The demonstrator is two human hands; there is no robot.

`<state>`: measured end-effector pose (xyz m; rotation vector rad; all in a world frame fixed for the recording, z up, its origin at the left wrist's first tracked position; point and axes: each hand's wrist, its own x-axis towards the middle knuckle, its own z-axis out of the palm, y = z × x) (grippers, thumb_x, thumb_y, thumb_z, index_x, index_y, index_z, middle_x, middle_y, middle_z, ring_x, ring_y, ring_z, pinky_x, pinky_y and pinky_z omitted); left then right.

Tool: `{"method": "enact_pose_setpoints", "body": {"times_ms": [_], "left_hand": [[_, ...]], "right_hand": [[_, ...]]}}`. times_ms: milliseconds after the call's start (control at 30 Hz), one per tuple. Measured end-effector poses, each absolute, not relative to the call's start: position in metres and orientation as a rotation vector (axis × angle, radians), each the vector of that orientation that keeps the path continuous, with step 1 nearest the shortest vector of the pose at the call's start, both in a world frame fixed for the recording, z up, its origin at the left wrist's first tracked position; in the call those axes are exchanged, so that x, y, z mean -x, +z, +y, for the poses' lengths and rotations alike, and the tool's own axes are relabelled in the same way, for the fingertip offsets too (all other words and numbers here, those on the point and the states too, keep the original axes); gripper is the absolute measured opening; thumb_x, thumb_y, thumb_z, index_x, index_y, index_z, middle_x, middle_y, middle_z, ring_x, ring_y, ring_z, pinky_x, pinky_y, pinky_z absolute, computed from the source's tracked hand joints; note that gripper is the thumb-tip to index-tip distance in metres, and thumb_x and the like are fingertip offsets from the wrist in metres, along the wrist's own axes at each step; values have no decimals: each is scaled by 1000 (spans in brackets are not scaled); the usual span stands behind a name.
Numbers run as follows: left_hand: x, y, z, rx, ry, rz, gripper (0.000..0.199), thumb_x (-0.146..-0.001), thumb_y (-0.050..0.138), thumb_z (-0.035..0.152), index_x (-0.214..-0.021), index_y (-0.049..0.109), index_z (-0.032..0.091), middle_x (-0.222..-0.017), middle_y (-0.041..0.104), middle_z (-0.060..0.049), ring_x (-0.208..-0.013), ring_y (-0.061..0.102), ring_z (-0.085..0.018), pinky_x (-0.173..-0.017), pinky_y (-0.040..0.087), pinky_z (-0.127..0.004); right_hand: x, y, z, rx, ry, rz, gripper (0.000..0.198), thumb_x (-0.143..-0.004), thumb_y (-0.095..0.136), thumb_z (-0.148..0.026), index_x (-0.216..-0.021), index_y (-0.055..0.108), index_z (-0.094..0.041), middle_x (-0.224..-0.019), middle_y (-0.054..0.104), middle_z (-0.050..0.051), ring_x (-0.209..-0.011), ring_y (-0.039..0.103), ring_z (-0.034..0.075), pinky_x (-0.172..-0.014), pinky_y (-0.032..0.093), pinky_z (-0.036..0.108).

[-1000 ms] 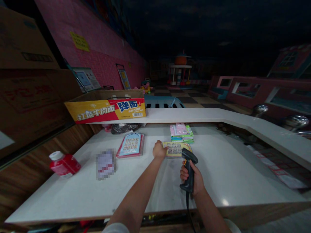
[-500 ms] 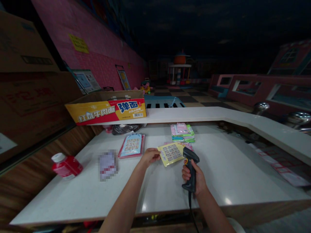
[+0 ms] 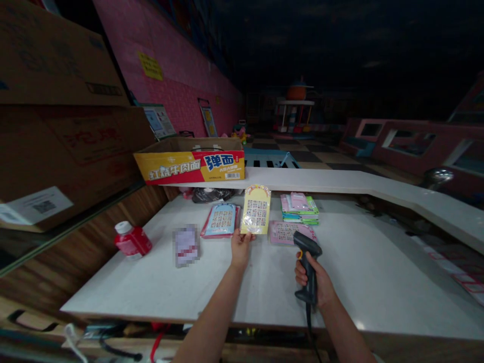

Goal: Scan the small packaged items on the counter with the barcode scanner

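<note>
My left hand (image 3: 241, 249) pinches the lower edge of a yellow sticker-like packet (image 3: 256, 210), a card with a grid of small pictures in clear wrapping, held upright above the counter. In my right hand (image 3: 315, 275) is a black corded barcode scanner (image 3: 308, 262), its head pointing up and left. A pink packet (image 3: 285, 233) with a similar grid lies just beyond the scanner head. Left of the yellow packet, a blue packet (image 3: 222, 220) tops a small pile. Behind the pink one sits a stack of pink and green packets (image 3: 300, 209).
On the white counter (image 3: 151, 292), a red bottle (image 3: 133, 241) with a white cap and a blurred-out item (image 3: 186, 245) are at the left. A noodle carton (image 3: 189, 164) rests on the raised ledge (image 3: 321, 180). Cardboard boxes (image 3: 71, 136) are stacked at far left.
My left hand has moved the yellow packet left, away from the scanner, and tipped it upright. The pink packet beneath is now uncovered. The view has turned slightly left.
</note>
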<state>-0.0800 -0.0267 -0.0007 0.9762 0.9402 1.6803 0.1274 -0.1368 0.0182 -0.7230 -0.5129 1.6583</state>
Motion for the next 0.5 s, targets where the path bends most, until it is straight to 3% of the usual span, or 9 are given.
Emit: {"method": "enact_pose_setpoints", "body": {"times_ms": [200, 500], "left_hand": [[82, -9, -23, -1037, 1713, 1036, 37, -71, 72, 44, -89, 57, 16, -77, 70, -4, -64, 65, -14, -68, 53, -28], [80, -3, -26, -1079, 1671, 1323, 16, -74, 61, 25, -87, 57, 16, -70, 68, -2, -67, 68, -18, -69, 52, -30]], "right_hand": [[-94, 40, -146, 1167, 1501, -796, 50, -65, 79, -56, -91, 57, -20, -50, 56, -6, -36, 48, 10, -34, 37, 20], [-74, 62, -163, 1259, 1337, -859, 50, -64, 73, -65, -68, 52, -19, -45, 52, -6, -32, 45, 9, -32, 36, 22]]}}
